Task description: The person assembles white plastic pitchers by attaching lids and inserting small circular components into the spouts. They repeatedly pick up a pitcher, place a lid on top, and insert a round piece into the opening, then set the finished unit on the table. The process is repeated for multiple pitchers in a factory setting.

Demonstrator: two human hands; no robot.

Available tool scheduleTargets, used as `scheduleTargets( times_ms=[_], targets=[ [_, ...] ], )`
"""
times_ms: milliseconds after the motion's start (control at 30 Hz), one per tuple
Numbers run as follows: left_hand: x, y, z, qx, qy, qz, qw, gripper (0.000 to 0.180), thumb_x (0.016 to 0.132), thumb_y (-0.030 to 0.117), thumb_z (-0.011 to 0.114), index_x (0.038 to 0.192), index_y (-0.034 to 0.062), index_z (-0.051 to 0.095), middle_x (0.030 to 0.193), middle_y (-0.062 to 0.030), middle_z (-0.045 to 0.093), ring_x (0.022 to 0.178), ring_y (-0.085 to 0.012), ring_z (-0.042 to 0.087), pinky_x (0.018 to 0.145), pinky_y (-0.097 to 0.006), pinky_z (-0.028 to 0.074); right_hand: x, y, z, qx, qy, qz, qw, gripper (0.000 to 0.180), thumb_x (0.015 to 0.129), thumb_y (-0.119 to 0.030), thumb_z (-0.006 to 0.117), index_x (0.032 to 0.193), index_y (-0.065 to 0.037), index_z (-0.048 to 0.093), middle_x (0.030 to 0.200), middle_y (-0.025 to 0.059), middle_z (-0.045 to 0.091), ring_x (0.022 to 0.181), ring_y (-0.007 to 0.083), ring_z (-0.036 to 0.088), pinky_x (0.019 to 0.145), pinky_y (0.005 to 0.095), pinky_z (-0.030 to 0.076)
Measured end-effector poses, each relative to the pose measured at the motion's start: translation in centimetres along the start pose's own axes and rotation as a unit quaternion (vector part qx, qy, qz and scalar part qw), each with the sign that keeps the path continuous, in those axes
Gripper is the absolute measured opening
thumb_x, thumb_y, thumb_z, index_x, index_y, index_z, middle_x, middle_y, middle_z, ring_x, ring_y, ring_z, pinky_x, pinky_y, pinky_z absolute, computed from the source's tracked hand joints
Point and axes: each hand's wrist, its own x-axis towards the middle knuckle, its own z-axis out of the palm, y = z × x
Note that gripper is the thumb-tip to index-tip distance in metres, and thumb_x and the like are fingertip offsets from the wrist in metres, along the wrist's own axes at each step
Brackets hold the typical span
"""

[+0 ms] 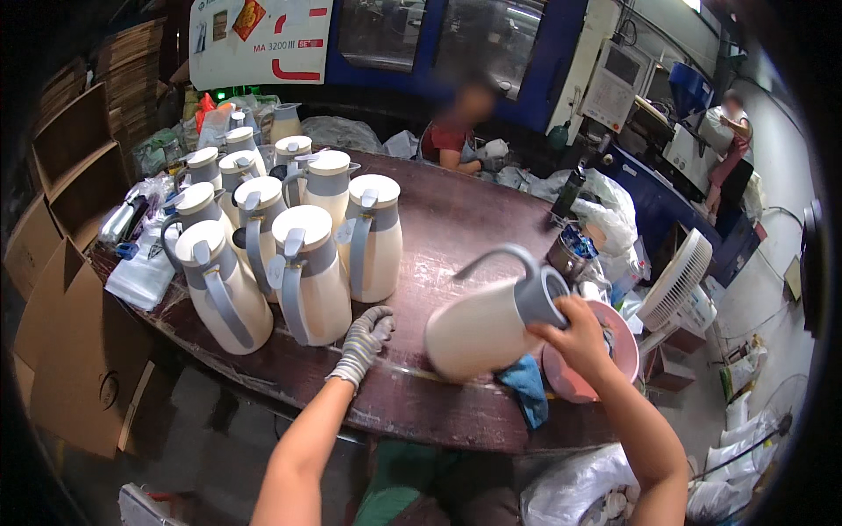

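Observation:
My bare right hand grips a cream-and-grey thermos jug by its grey rim. The jug is tilted, its mouth toward the right and its grey handle on top; no lid shows on it. My left hand, in a striped knit glove, is at the table's near side with its fingers partly extended and nothing in them. Just left of it stands a lidded thermos jug, among several upright jugs of the same kind, such as the one at the front left.
Beside the held jug are a blue cloth and a pink basin on the dark red table. A white fan stands to the right. Cardboard boxes are on the left. A person works across the table; another stands far right.

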Motion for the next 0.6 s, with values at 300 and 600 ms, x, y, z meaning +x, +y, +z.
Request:
scheduleTargets(
  times_ms=[300, 600],
  targets=[
    [-20.0, 16.3, 10.4, -0.039, -0.322, -0.207, 0.923, 0.04, 0.08, 0.013, 0.066, 0.119, 0.0056, 0.059, 0.094, -0.0002, 0.063, 0.062, -0.0055, 0.053, 0.049, -0.021, 0.044, -18.8, -4.2, -3.2, 0.133, -0.251, 0.042, 0.958, 0.052, 0.069, -0.043, 0.083, 0.097, -0.002, 0.068, 0.093, 0.0105, 0.057, 0.084, 0.0242, 0.06, 0.071, 0.0312, 0.049],
    [-24.9, 15.9, 12.0, -0.003, -0.198, -0.153, 0.968, 0.029, 0.076, 0.005, 0.065, 0.105, 0.0025, 0.064, 0.089, -0.0021, 0.066, 0.075, -0.0096, 0.062, 0.061, -0.024, 0.053, -28.1, -0.6, 3.7, 0.482, -0.184, 0.193, 0.834, 0.105, 0.067, -0.028, 0.088, 0.145, 0.003, 0.024, 0.142, 0.0206, 0.04, 0.132, 0.0285, 0.042, 0.109, 0.0383, 0.033]
  ],
)
